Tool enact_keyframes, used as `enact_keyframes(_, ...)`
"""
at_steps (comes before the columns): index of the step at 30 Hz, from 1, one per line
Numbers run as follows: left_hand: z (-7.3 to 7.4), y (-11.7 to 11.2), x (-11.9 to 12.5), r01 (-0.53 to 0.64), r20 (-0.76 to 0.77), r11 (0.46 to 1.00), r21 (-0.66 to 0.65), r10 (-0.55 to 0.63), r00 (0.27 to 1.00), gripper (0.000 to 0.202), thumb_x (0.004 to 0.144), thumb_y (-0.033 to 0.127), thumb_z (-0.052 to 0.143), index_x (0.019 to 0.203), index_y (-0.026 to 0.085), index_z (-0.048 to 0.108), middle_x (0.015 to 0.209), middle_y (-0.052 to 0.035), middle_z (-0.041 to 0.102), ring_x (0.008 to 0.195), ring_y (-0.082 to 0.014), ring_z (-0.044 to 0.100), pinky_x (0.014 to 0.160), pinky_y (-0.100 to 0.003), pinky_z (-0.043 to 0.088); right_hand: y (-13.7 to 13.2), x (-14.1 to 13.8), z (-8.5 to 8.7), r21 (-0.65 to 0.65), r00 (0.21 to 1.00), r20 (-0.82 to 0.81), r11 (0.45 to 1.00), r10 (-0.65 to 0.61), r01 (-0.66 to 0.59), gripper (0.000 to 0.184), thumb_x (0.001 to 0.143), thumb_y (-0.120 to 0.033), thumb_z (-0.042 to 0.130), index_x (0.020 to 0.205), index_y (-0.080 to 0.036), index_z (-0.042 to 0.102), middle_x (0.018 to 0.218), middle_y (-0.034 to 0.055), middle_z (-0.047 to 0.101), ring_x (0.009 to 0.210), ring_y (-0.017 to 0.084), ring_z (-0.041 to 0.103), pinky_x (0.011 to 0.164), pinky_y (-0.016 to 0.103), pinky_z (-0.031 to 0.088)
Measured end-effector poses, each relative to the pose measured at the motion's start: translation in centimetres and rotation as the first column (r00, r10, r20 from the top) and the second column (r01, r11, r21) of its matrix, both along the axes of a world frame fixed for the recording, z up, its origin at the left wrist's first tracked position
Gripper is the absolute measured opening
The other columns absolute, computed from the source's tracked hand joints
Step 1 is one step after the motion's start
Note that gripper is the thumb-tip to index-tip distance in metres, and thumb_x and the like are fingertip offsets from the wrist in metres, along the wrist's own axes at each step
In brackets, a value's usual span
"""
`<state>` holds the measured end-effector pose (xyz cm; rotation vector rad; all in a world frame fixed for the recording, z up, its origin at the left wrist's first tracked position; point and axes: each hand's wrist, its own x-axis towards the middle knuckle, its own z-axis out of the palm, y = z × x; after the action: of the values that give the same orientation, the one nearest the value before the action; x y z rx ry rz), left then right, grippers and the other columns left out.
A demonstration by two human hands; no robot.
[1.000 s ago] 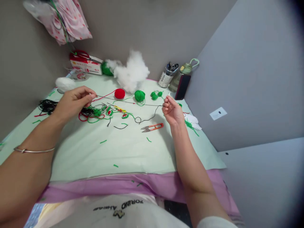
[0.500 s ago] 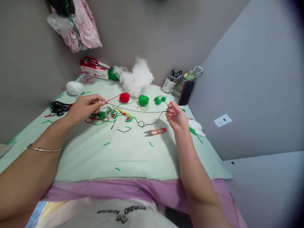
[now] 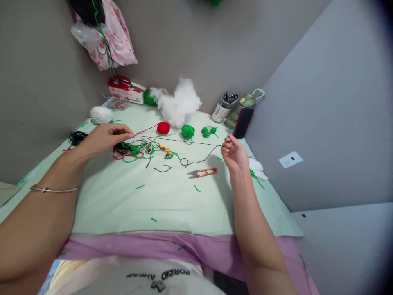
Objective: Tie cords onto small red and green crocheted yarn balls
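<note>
A black thread (image 3: 181, 140) runs nearly straight between my two hands, above the table. My left hand (image 3: 112, 137) pinches one end between thumb and fingertips. At the other side, my right hand (image 3: 233, 152) has its fingers curled on the thread, and a loose tail hangs from it in a loop on the cloth. Beneath the thread lie a red yarn ball (image 3: 163, 128), a green yarn ball (image 3: 188, 131) and small green crocheted pieces with red and white (image 3: 168, 155). Orange-handled thread snips (image 3: 202, 173) rest below the thread, near my right hand.
White stuffing (image 3: 181, 102) is heaped at the back. A pen cup (image 3: 221, 110), a bottle (image 3: 247, 100) and a dark phone (image 3: 243, 123) stand back right. Red-handled scissors (image 3: 123, 82) lie on a box (image 3: 130, 95) back left. Tangled black yarn (image 3: 76, 138) and green snippets lie about.
My hands have drawn farther apart, the right one moving right and the left slightly left. The black thread between them has gone from sagging to nearly taut. The view has shifted a little.
</note>
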<state>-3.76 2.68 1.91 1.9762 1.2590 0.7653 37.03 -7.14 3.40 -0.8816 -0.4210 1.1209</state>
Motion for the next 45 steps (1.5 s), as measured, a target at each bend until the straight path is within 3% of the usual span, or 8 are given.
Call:
enact_keyframes(5, 0.0, 0.9, -1.1, -0.077, -0.062, 0.985, 0.154, 0.088, 0.994, 0.034, 0.079, 0.052, 0.066, 0.088, 0.021, 0.076, 0.090, -0.0030, 0.070, 0.084, -0.0193, 0.059, 0.077, -0.029, 0.043, 0.2, 0.0, -0.4, -0.022, 1.000, 0.009, 1.000, 0.012, -0.012, 0.013, 0.080, -0.011, 0.072, 0.082, -0.017, 0.061, 0.065, -0.0069, 0.060, 0.046, 0.001, 0.047, 0.039, 0.009, 0.037)
enact_keyframes(10, 0.5, 1.3, -1.7, -0.035, -0.042, 0.938, 0.345, 0.052, 0.998, 0.032, 0.082, 0.050, 0.062, 0.084, 0.020, 0.074, 0.106, -0.0062, 0.072, 0.101, -0.0218, 0.060, 0.095, -0.034, 0.042, 0.2, 0.0, -0.5, -0.034, 1.000, 0.020, 0.999, 0.001, 0.000, 0.012, 0.080, -0.011, 0.071, 0.083, -0.016, 0.061, 0.066, -0.0064, 0.059, 0.046, 0.000, 0.047, 0.039, 0.009, 0.036)
enact_keyframes(14, 0.5, 0.9, -2.0, -0.094, -0.008, 0.977, 0.192, 0.097, 0.995, 0.032, 0.082, 0.049, 0.060, 0.085, 0.018, 0.069, 0.086, -0.0040, 0.069, 0.080, -0.0180, 0.058, 0.077, -0.030, 0.043, 0.3, 0.2, -0.4, -0.031, 0.999, 0.030, 0.999, -0.016, 0.017, 0.015, 0.078, -0.011, 0.073, 0.081, -0.017, 0.060, 0.065, -0.0068, 0.058, 0.045, 0.000, 0.047, 0.038, 0.009, 0.037)
enact_keyframes(17, 0.4, 0.6, -2.0, -0.040, 0.077, 0.999, 0.014, 0.038, 0.996, 0.032, 0.083, 0.048, 0.061, 0.088, 0.017, 0.065, 0.074, -0.0009, 0.062, 0.069, -0.0144, 0.053, 0.063, -0.026, 0.039, 0.2, 0.4, -0.4, -0.025, 0.999, 0.030, 0.999, -0.040, 0.040, 0.014, 0.079, -0.011, 0.072, 0.081, -0.017, 0.060, 0.065, -0.0067, 0.058, 0.045, 0.000, 0.046, 0.038, 0.008, 0.036)
enact_keyframes(21, 0.4, 0.4, -1.8, -0.043, 0.100, 0.997, -0.057, 0.049, 0.994, 0.032, 0.080, 0.047, 0.064, 0.087, 0.016, 0.066, 0.070, 0.0003, 0.059, 0.060, -0.0116, 0.047, 0.054, -0.024, 0.034, 0.2, 0.8, -0.2, -0.020, 0.996, 0.025, 0.996, -0.082, 0.083, 0.014, 0.079, -0.011, 0.072, 0.080, -0.017, 0.059, 0.064, -0.0071, 0.057, 0.044, 0.000, 0.045, 0.037, 0.008, 0.036)
enact_keyframes(29, 0.2, 0.8, -1.9, -0.009, 0.084, 1.000, 0.020, 0.007, 0.996, 0.036, 0.077, 0.049, 0.070, 0.087, 0.015, 0.072, 0.083, -0.0040, 0.067, 0.075, -0.0153, 0.055, 0.067, -0.027, 0.040, 0.2, 1.3, -0.3, -0.029, 0.990, 0.021, 0.990, -0.137, 0.138, 0.012, 0.079, -0.009, 0.070, 0.080, -0.015, 0.059, 0.063, -0.0068, 0.057, 0.043, -0.001, 0.043, 0.037, 0.008, 0.036)
enact_keyframes(36, 0.3, 0.5, -1.6, -0.108, 0.161, 0.993, 0.043, 0.100, 0.982, 0.035, 0.074, 0.048, 0.073, 0.087, 0.015, 0.074, 0.084, -0.0039, 0.068, 0.076, -0.0154, 0.055, 0.069, -0.027, 0.039, 0.3, 1.6, -0.6, -0.028, 0.984, 0.050, 0.985, -0.171, 0.173, 0.015, 0.079, -0.012, 0.072, 0.079, -0.017, 0.058, 0.063, -0.0075, 0.055, 0.043, 0.000, 0.043, 0.036, 0.008, 0.035)
enact_keyframes(45, -0.3, 0.9, -2.0, -0.077, 0.142, 0.995, 0.056, 0.069, 0.988, 0.033, 0.080, 0.047, 0.071, 0.090, 0.016, 0.073, 0.084, -0.0019, 0.066, 0.076, -0.0145, 0.053, 0.070, -0.027, 0.039, 0.3, 1.2, -0.4, -0.039, 0.980, 0.052, 0.981, -0.190, 0.192, 0.014, 0.081, -0.011, 0.070, 0.079, -0.017, 0.057, 0.062, -0.0074, 0.055, 0.042, 0.000, 0.043, 0.037, 0.008, 0.035)
